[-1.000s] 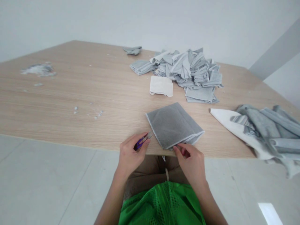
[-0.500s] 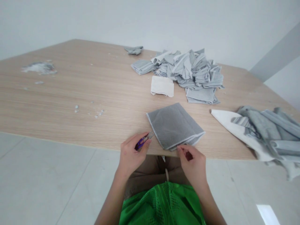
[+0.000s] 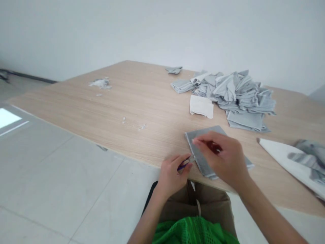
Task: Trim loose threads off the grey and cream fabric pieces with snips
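Gripping small purple-handled metal snips (image 3: 184, 163) in the left hand (image 3: 173, 174): fingers curled round the handles, blades pointing at the left edge of the square folded gray cloth (image 3: 203, 163). Can't tell whether the blade tips touch the hem.

Right hand (image 3: 224, 154) is over that gray cloth, covering much of it. Thumb and forefinger pinched together near the left edge, other fingers curled in. Might be a thread between the tips; too blurred to confirm.

Gray cloth lies on the pale wood-grain table (image 3: 152, 108), close to the near edge, pale stitched hem visible. Beyond it: folded off-white cloth (image 3: 201, 106), just in front of the loose heap of light gray cloths (image 3: 236, 93). One small crumpled gray cloth (image 3: 174, 70) sits apart, far side, left of the heap.

Right side: long pointed white fabric piece (image 3: 276, 152), with bunched darker gray fabric (image 3: 311, 152) on it. Left side: fluffy white-gray lint pile (image 3: 101, 83) far back, scattered white lint crumbs (image 3: 142, 126) nearer.
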### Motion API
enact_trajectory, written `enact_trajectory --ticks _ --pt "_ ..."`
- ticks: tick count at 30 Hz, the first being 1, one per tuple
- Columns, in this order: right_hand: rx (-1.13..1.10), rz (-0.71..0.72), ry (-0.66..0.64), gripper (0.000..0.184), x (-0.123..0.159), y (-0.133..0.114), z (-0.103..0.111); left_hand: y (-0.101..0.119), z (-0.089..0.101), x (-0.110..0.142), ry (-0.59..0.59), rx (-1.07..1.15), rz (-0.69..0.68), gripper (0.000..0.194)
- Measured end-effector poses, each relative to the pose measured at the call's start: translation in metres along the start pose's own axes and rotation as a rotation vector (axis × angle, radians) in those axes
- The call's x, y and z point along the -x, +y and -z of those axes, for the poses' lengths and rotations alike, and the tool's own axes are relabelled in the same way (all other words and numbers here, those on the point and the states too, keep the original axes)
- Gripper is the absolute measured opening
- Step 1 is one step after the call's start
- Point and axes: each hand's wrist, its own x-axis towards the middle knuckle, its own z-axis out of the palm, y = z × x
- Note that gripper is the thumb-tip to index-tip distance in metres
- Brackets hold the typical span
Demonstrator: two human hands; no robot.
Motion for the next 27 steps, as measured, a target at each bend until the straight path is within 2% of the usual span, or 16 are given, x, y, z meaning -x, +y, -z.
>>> enact_trajectory --ticks 4,7,10,13,15,18,22,25,27 --pt "-0.003 0.178 -0.220 0.011 -0.085 0.006 -0.069 0.001 0.001 0.002 -0.037 0.022 0.017 0.028" --pt "0.068 0.197 -0.505 0.011 -0.134 0.019 -0.131 0.002 0.002 0.004 -0.073 0.040 0.054 0.029" --pt "0.156 0.211 -0.642 0.015 -0.161 0.032 -0.184 0.002 0.002 0.006 -0.087 0.019 0.070 0.030" --pt "0.158 0.241 -0.696 0.022 -0.171 0.042 -0.217 0.002 0.002 0.008 -0.096 0.016 0.069 0.031" --pt "0.148 0.264 -0.715 0.028 -0.173 0.044 -0.226 0.002 0.002 0.009 -0.094 0.017 0.066 0.032" --pt "0.134 0.300 -0.694 0.030 -0.175 0.044 -0.225 0.001 0.002 0.009 -0.094 0.000 0.053 0.032" --pt "0.158 0.333 -0.652 0.014 -0.179 0.038 -0.213 0.002 0.004 0.009 -0.094 -0.006 0.046 0.032" --pt "0.160 0.359 -0.690 0.010 -0.180 0.035 -0.211 0.003 0.005 0.008 -0.106 0.001 0.059 0.032" --pt "0.145 0.378 -0.749 0.022 -0.181 0.033 -0.211 0.004 0.005 0.008 -0.109 -0.002 0.063 0.031"
